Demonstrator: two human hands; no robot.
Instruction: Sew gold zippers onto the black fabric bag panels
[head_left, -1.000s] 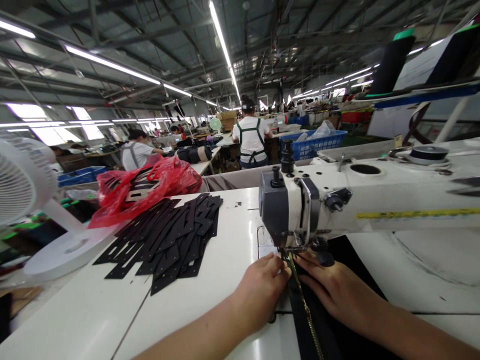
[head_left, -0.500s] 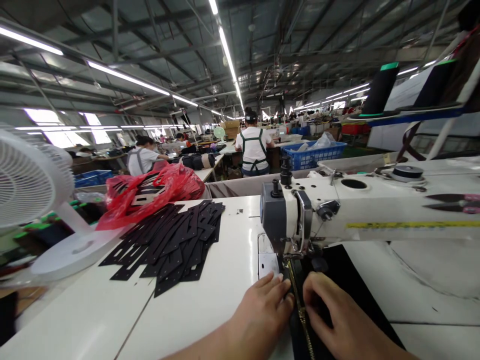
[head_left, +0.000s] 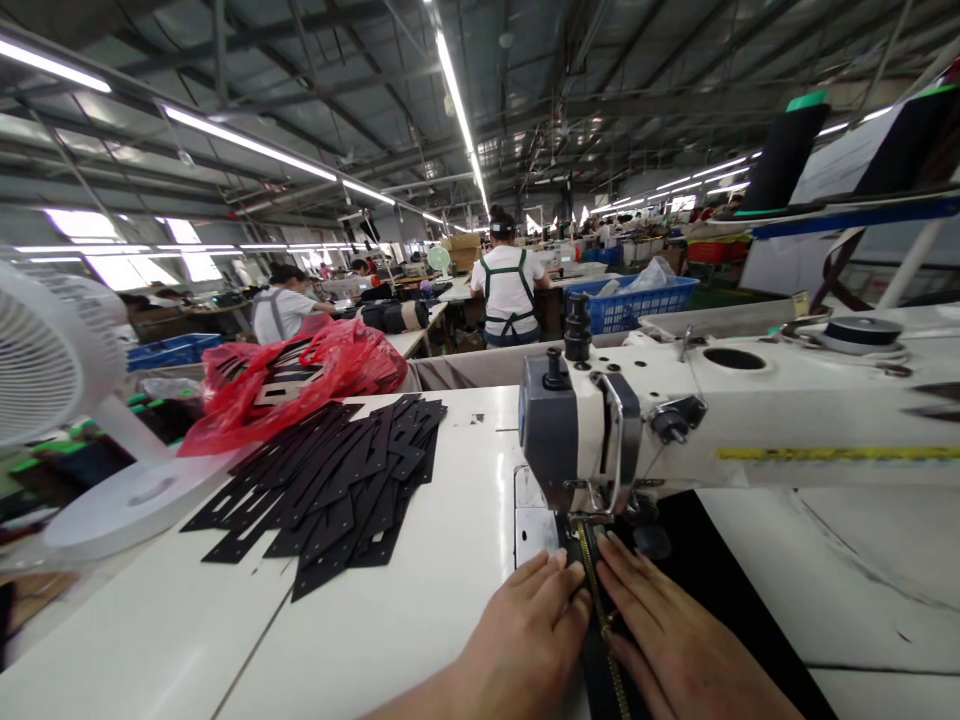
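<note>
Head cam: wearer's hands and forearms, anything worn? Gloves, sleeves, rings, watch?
Nothing worn that shows. Left hand and right hand are bare: no gloves, no rings visible. The visible part of each forearm is bare too, with no sleeve, watch or band. Nails are short and unpainted. Upper arms are out of frame.

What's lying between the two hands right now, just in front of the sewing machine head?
In the head view, a brass-toothed zipper on black fabric runs between the left hand and the right hand, leading up under the sewing machine head.

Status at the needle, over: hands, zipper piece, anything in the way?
Left hand and right hand flat on black fabric, flanking the zipper under the sewing machine. Black cut pieces lie apart, left.
</note>
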